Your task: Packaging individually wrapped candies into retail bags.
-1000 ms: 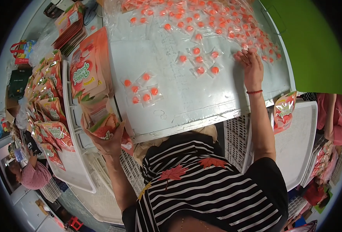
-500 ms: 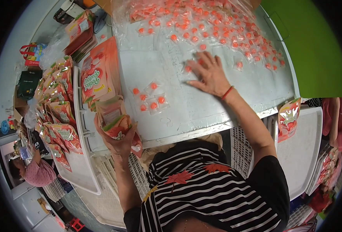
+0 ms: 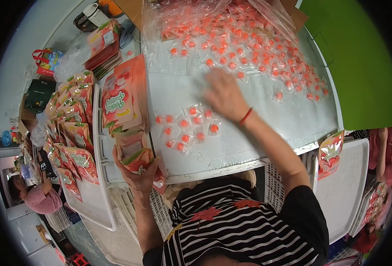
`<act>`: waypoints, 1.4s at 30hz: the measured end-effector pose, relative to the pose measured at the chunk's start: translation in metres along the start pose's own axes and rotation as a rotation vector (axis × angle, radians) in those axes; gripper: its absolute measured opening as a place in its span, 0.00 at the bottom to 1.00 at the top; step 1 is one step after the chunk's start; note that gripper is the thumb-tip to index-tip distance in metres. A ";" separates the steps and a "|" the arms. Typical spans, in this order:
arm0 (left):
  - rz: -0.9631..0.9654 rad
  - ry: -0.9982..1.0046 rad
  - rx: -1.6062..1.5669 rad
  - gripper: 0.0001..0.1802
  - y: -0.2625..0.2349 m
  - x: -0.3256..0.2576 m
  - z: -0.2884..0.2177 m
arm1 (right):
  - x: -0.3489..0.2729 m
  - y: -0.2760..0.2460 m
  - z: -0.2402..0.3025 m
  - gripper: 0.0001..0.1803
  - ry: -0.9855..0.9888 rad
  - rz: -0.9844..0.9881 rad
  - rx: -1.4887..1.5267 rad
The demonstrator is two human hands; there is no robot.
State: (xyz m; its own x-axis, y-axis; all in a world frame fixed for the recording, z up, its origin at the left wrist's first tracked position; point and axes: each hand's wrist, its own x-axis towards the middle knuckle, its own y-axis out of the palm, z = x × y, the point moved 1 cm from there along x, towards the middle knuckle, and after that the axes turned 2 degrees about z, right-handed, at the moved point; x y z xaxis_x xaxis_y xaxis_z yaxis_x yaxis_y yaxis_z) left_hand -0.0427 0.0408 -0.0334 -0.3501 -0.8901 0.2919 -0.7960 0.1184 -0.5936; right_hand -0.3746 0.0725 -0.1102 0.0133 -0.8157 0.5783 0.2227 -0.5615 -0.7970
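My left hand [image 3: 138, 175] grips an upright orange pouch [image 3: 131, 153] at the near left edge of the white table [image 3: 267, 128], its top open. My right hand [image 3: 224, 95], with a red band at the wrist, lies flat on the table with fingers spread. Just under and left of it sits a small cluster of clear-wrapped orange candies [image 3: 185, 128]. A large heap of the same wrapped candies [image 3: 244, 40] spreads over clear plastic at the far side of the table.
A stack of flat orange pouches [image 3: 122, 99] lies left of the cluster. Filled pouches [image 3: 69, 128] line a white tray [image 3: 96, 199] at far left. Another pouch [image 3: 331, 153] hangs at the right edge by a white crate [image 3: 342, 190]. A person [image 3: 31, 197] sits lower left.
My right hand has swept from the far right of the table to the middle, dragging candies into the near cluster, which has grown. My left hand still holds the pouch.
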 end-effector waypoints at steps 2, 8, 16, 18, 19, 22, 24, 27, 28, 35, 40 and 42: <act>-0.007 -0.028 -0.016 0.61 -0.001 -0.002 0.005 | 0.018 -0.016 -0.040 0.25 0.289 -0.028 -0.047; 0.002 0.032 0.064 0.61 0.008 0.000 -0.002 | -0.008 0.006 -0.081 0.23 0.341 0.094 -0.226; 0.005 -0.044 0.016 0.61 0.003 -0.002 0.003 | 0.006 -0.017 -0.080 0.18 0.386 -0.150 0.248; 0.017 -0.069 -0.005 0.61 0.005 -0.001 0.002 | 0.009 -0.012 -0.092 0.18 0.375 -0.068 0.251; 0.016 -0.055 0.027 0.61 0.007 0.000 0.000 | 0.010 -0.011 -0.096 0.18 0.363 0.014 0.255; -0.001 -0.047 0.028 0.61 0.006 -0.003 0.002 | 0.003 -0.006 -0.090 0.21 0.522 0.037 0.419; -0.007 -0.048 -0.005 0.61 0.005 -0.004 0.005 | -0.003 -0.008 -0.098 0.25 0.669 -0.173 0.545; 0.003 -0.031 0.035 0.61 0.000 -0.004 0.006 | -0.009 -0.030 -0.108 0.23 0.773 -0.368 0.755; -0.008 -0.043 0.022 0.61 -0.001 -0.005 0.007 | -0.005 -0.034 -0.099 0.23 0.772 -0.365 0.758; 0.024 -0.001 0.031 0.61 0.008 0.001 -0.005 | -0.019 -0.021 -0.030 0.18 0.657 -0.082 0.455; -0.008 -0.005 0.035 0.61 0.004 -0.002 -0.001 | 0.005 -0.003 -0.035 0.18 0.588 -0.151 0.562; -0.023 -0.042 0.018 0.61 0.002 -0.002 -0.002 | 0.015 0.007 -0.042 0.20 0.380 -0.048 0.310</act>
State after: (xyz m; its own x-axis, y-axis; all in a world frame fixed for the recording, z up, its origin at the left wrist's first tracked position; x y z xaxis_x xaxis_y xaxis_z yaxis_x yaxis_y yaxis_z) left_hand -0.0450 0.0441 -0.0338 -0.3100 -0.9104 0.2740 -0.7944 0.0898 -0.6008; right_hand -0.4142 0.0509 -0.1143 -0.3480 -0.8154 0.4625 0.4944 -0.5788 -0.6485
